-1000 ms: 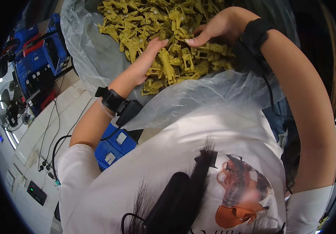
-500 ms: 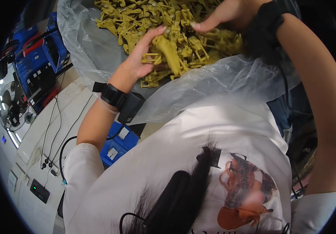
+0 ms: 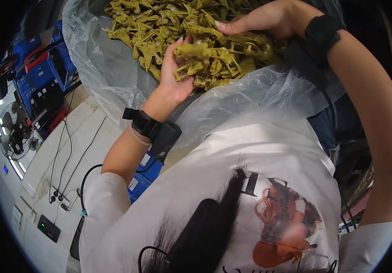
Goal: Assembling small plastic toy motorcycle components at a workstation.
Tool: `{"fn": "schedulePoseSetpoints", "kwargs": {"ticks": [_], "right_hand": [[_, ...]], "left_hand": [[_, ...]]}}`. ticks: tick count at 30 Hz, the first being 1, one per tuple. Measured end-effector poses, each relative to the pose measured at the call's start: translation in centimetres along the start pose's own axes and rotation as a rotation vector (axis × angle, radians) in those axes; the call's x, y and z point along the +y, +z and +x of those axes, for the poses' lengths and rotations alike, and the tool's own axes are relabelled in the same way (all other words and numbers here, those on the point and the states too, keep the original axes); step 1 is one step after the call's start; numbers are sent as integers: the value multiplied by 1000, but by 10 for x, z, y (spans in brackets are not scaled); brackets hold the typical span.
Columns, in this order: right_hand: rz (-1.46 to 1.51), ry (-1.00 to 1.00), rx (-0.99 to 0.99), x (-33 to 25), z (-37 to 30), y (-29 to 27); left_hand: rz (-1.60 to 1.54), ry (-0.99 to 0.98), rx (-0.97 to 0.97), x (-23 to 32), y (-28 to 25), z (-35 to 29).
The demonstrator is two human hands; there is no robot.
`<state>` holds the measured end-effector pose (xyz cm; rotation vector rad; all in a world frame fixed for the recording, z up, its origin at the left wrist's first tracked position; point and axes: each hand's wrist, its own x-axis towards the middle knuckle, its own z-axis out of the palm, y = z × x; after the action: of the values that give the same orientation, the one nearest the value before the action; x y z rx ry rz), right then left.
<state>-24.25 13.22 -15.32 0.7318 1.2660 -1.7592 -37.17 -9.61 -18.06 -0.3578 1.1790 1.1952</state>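
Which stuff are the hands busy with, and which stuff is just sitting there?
In use:
- left hand, cupping some yellow-green plastic parts
- right hand, reaching into the pile
- clear plastic bag holding the parts

Just lying about:
- blue crates
- small fan
- black cables

The top edge of the picture cuts off the heap of olive-yellow plastic parts (image 3: 191,32) and the clear plastic bag (image 3: 100,68) around them. The left hand's (image 3: 175,73) fingertips are buried among the parts, so its grip cannot be told. The right hand's (image 3: 264,20) knuckles run past the top edge. Whatever carries the bag is hidden beneath it.
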Motion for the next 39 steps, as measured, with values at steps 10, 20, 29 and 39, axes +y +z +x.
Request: {"fn": "schedulePoseSetpoints", "kwargs": {"ticks": [10,20,29,39], "right_hand": [[141,-227,-1,13,-35,8],[405,-296,304,40,-6,7],[846,-459,325,21,-26,35],[-617,-33,283,27,-10,16]], "left_hand": [[22,65,-67,-6,17,7],[246,269,-108,23,61,25],[482,402,-202,32,96,28],[1790,115,-144,37,35,27]]}}
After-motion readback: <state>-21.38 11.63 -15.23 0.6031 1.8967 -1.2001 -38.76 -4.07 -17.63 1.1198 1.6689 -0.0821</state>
